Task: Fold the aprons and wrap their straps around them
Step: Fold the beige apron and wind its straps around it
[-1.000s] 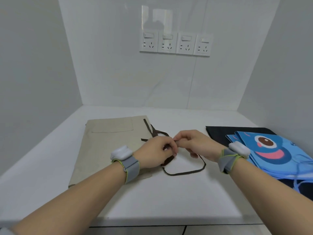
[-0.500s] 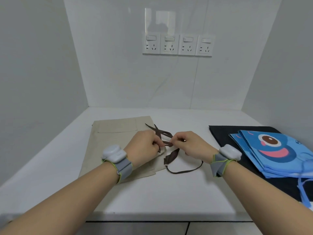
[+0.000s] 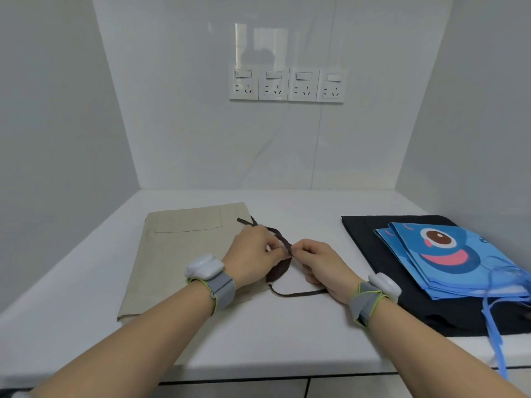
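A folded beige apron [image 3: 178, 254] with a pocket seam lies flat on the white table, left of centre. Its dark brown straps [image 3: 280, 239] trail off its right edge, and one loop lies on the table toward me. My left hand [image 3: 253, 255] and my right hand [image 3: 319, 261] meet over that edge, and each pinches the brown strap between thumb and fingers. A short stretch of strap runs taut between them. The strap ends under my fingers are hidden.
On the right lies a folded black apron [image 3: 370, 248] with a folded blue cartoon-print apron [image 3: 448, 257] on top; its blue straps [image 3: 494, 328] hang over the table's front edge [image 3: 287, 372]. Grey walls close in the left, back and right, with sockets [image 3: 287, 84] on the back wall.
Both hands have shifted slightly away from me along the apron's right edge, still pinching the brown strap. The strap loop on the table has been drawn smaller.
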Available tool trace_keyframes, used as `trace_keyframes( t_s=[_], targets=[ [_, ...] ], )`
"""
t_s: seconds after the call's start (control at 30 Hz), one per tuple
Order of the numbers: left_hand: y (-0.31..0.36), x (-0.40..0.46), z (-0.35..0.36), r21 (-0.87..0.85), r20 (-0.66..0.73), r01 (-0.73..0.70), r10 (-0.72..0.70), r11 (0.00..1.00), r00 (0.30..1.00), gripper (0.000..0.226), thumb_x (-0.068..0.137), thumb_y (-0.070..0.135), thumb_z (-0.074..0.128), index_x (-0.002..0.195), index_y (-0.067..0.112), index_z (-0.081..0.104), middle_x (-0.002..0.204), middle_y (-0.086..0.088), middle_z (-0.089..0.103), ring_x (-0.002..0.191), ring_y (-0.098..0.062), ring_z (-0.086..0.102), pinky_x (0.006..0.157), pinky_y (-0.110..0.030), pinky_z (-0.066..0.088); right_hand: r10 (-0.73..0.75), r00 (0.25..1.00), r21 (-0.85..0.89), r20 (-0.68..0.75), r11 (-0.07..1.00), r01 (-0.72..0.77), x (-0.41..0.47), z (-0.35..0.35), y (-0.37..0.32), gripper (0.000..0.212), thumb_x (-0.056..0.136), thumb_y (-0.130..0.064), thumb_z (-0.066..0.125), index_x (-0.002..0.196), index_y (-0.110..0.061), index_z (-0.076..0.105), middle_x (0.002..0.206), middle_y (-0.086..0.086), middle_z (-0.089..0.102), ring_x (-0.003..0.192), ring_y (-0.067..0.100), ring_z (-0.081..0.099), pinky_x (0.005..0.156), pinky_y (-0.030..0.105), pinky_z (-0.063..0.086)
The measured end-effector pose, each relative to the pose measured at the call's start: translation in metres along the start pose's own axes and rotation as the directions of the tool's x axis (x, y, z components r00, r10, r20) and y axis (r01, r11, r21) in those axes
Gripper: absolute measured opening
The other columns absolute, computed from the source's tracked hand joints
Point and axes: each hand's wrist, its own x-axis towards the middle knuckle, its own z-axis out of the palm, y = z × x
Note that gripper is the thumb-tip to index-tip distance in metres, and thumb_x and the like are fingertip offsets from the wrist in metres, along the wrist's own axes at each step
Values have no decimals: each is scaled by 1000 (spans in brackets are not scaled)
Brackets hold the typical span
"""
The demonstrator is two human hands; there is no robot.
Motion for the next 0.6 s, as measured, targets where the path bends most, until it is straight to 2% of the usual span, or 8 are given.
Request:
trace_keyframes(
  t_s=[0.13, 0.2, 0.27, 0.33, 0.4, 0.47, 0.53, 0.6],
  targets=[
    [5, -4, -25, -217, -62, 66, -82, 974, 995, 30, 95, 30, 56, 72, 22, 74, 89, -1, 66, 83, -16, 59, 79, -33, 43, -34, 999, -16, 42, 999, 34, 0, -1, 1, 23, 99, -18, 51, 88, -5, 66, 65, 3, 48, 46, 15, 35, 47, 27, 36],
    [6, -8, -30, -397, -30, 127, -151, 909, 988, 32, 98, 27, 53, 73, 18, 69, 80, -1, 67, 73, -14, 58, 75, -30, 44, -54, 997, -39, 55, 998, 57, -1, -3, 0, 22, 98, -10, 48, 86, -2, 65, 76, 4, 62, 48, 17, 42, 52, 26, 43],
    [9, -12, -34, -576, 14, 157, -183, 802, 983, 32, 101, 22, 48, 75, 11, 63, 61, -1, 61, 58, -14, 54, 67, -29, 45, -68, 995, -59, 74, 996, 73, -4, -5, 0, 21, 97, -4, 46, 83, -2, 62, 77, 0, 65, 50, 18, 46, 55, 23, 43],
    [12, -12, -42, -605, 1, 158, -198, 781, 980, 32, 102, 24, 46, 76, 10, 60, 50, 7, 48, 46, -11, 43, 58, -29, 40, -71, 994, -91, 86, 993, 78, -6, -6, 0, 22, 97, -4, 46, 81, -3, 60, 71, -5, 64, 50, 18, 47, 52, 19, 39],
    [13, -7, -57, -383, -112, 112, -167, 917, 980, 32, 100, 30, 48, 76, 16, 64, 51, 11, 43, 44, -6, 37, 54, -27, 33, -68, 994, -96, 84, 992, 76, -7, -5, 2, 23, 99, -6, 46, 79, -3, 59, 65, -7, 61, 48, 18, 42, 47, 20, 35],
    [8, -1, -76, 93, -218, 46, -25, 995, 976, 29, 99, 36, 46, 83, 22, 66, 58, 11, 49, 56, -8, 49, 57, -28, 38, -73, 995, -83, 72, 993, 79, -7, -4, 3, 25, 99, -8, 48, 77, -6, 59, 62, -4, 57, 46, 15, 37, 44, 22, 31],
    [-7, 5, -90, 485, -225, -1, 126, 874, 966, 28, 100, 38, 41, 91, 23, 63, 77, 8, 61, 77, -21, 59, 67, -32, 46, -79, 996, -87, 50, 993, 83, -7, -4, 5, 27, 98, -12, 53, 72, -11, 59, 63, 3, 50, 49, 13, 35, 47, 22, 28],
    [-37, 10, -95, 647, -103, 20, 62, 762, 993, 30, 102, 36, 38, 99, 19, 63, 97, -2, 62, 92, -28, 58, 76, -36, 45, -76, 996, -79, 38, 994, 79, -6, -3, 7, 31, 97, -14, 56, 67, -17, 59, 61, 4, 42, 51, 12, 31, 49, 25, 23]
  ],
)
